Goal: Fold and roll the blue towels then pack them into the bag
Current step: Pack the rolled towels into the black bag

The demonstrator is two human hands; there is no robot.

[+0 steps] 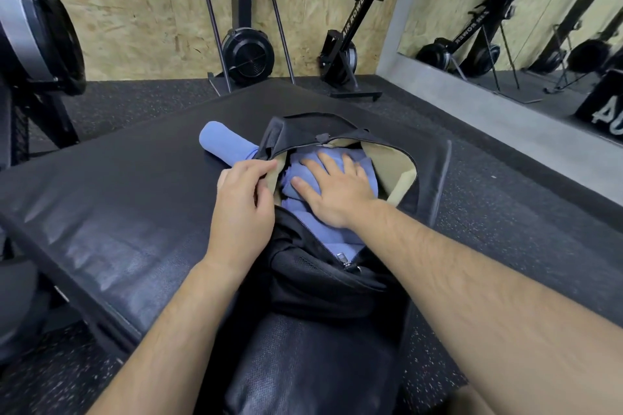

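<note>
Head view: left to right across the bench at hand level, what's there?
Rolled towel → right hand, flat on the packed towels → tan lining of the bag. Left hand, pinching the bag's rim, overlaps the roll, so it is left out.

Even indoor light, soft blur, wide-angle edge distortion
</note>
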